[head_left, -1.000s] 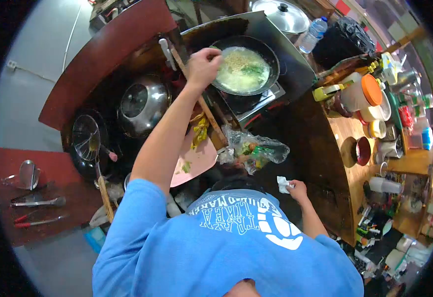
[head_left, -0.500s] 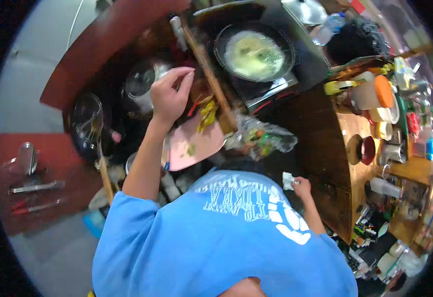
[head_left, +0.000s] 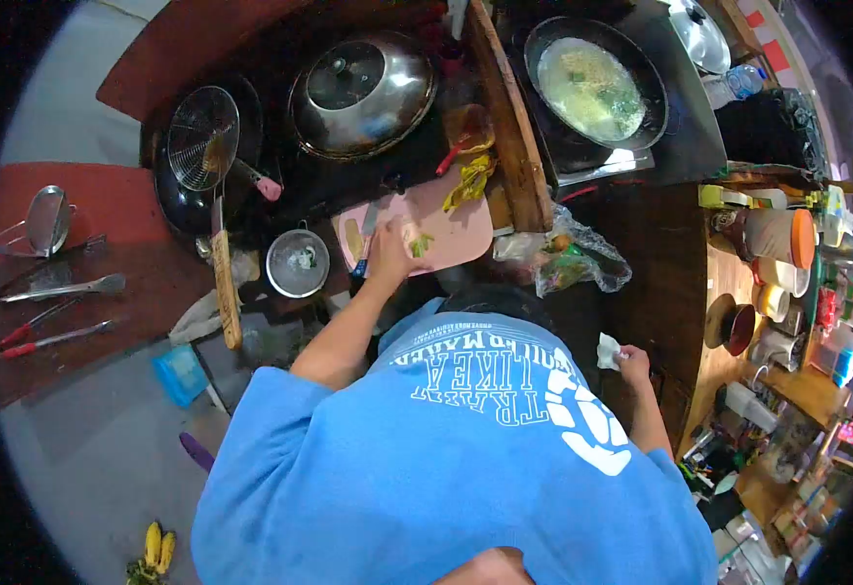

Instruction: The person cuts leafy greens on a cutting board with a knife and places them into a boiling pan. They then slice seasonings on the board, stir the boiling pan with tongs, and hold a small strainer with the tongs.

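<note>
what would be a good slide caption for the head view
Left hand at the pink board, right hand holding a white wad, food in a black pan.

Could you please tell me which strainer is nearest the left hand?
The round strainer holding pale bits beside the pink cutting board; the wooden-handled strainer and a third strainer on the red surface lie farther.

A kitchen in use, crowded with cookware.
A pan [head_left: 655,97] of pale, soupy food sits on a stove [head_left: 631,161] near a domed steel lid [head_left: 392,97]; a knife [head_left: 370,216] lies on a pink chopping board [head_left: 467,229]; a wire skimmer [head_left: 204,136] rests nearby, and an orange-lidded tub [head_left: 775,237] stands on a wooden tabletop [head_left: 719,275].
</note>
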Demonstrator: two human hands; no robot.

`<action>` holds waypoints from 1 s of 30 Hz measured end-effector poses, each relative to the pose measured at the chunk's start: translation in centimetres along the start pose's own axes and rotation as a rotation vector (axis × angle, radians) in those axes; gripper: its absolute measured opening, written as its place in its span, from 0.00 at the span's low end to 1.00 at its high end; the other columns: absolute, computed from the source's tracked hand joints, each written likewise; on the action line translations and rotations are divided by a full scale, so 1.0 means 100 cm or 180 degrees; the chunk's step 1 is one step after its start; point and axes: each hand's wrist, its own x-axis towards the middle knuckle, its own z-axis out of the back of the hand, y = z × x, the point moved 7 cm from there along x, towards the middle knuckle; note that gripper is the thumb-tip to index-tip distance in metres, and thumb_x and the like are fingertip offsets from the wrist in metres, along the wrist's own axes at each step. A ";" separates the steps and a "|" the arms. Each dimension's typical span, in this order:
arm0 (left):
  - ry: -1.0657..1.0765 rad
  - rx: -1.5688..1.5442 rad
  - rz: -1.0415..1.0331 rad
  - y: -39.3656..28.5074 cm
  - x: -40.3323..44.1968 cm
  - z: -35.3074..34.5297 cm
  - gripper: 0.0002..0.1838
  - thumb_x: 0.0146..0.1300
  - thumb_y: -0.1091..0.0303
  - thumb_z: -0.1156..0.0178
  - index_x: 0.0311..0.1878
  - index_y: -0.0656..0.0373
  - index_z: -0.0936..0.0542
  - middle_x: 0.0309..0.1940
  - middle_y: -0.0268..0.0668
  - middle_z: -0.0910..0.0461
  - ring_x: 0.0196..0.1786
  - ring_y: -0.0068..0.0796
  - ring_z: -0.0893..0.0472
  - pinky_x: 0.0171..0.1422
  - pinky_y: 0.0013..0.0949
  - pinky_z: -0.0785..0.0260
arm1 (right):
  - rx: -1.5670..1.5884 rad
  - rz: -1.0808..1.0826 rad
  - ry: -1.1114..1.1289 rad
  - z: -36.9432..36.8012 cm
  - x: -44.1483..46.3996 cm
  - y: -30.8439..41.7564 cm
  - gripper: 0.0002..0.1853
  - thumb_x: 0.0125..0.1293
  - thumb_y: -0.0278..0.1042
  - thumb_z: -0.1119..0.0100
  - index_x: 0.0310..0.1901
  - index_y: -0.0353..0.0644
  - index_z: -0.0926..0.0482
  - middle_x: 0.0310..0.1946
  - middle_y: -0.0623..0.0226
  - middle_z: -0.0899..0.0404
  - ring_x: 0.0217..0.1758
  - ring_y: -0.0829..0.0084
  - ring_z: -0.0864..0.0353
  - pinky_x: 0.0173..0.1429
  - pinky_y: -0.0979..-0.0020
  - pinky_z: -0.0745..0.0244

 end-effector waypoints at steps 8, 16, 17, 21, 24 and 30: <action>0.0525 -0.0161 -0.0271 -0.006 0.032 -0.035 0.25 0.50 0.74 0.28 0.53 0.60 0.25 0.49 0.51 0.24 0.54 0.56 0.21 0.59 0.50 0.26 | 0.0362 0.0347 0.0073 -0.018 -0.009 0.055 0.11 0.56 0.35 0.27 0.39 0.41 0.13 0.34 0.58 0.13 0.38 0.64 0.14 0.47 0.64 0.23; 0.0464 -0.0313 -0.0858 -0.019 0.038 -0.036 0.21 0.54 0.75 0.34 0.52 0.61 0.25 0.51 0.51 0.24 0.55 0.56 0.21 0.59 0.50 0.26 | 0.0280 0.0049 0.0278 -0.055 -0.027 0.021 0.17 0.51 0.44 0.25 0.41 0.45 0.13 0.36 0.53 0.13 0.42 0.55 0.13 0.49 0.60 0.20; 0.0479 -0.0048 -0.0444 -0.026 0.035 -0.019 0.25 0.54 0.71 0.31 0.55 0.61 0.27 0.54 0.52 0.25 0.55 0.56 0.21 0.60 0.51 0.26 | 0.0152 0.0138 0.0223 -0.054 -0.028 0.018 0.17 0.51 0.44 0.25 0.40 0.45 0.13 0.35 0.53 0.13 0.42 0.54 0.13 0.50 0.59 0.20; 0.0283 0.0368 0.0329 -0.001 0.024 -0.017 0.43 0.46 0.56 0.19 0.62 0.63 0.32 0.59 0.53 0.29 0.58 0.58 0.22 0.62 0.52 0.26 | 0.0101 0.0073 0.0088 -0.065 -0.030 -0.003 0.16 0.51 0.43 0.25 0.40 0.46 0.13 0.35 0.54 0.13 0.43 0.54 0.13 0.50 0.59 0.20; 0.0242 -0.0125 0.0756 -0.004 0.019 -0.023 0.52 0.39 0.47 0.16 0.63 0.64 0.33 0.59 0.54 0.29 0.60 0.59 0.23 0.62 0.52 0.27 | 0.0149 0.0030 0.0078 -0.069 -0.026 -0.007 0.15 0.52 0.42 0.24 0.39 0.45 0.13 0.36 0.54 0.13 0.44 0.54 0.13 0.50 0.59 0.20; 0.0139 -0.0081 0.0641 -0.035 0.025 -0.039 0.35 0.54 0.61 0.27 0.61 0.64 0.31 0.56 0.57 0.28 0.53 0.61 0.19 0.56 0.52 0.23 | 0.0690 -0.0179 0.0364 -0.078 -0.017 -0.012 0.15 0.52 0.42 0.24 0.38 0.44 0.13 0.37 0.54 0.12 0.44 0.54 0.13 0.50 0.60 0.20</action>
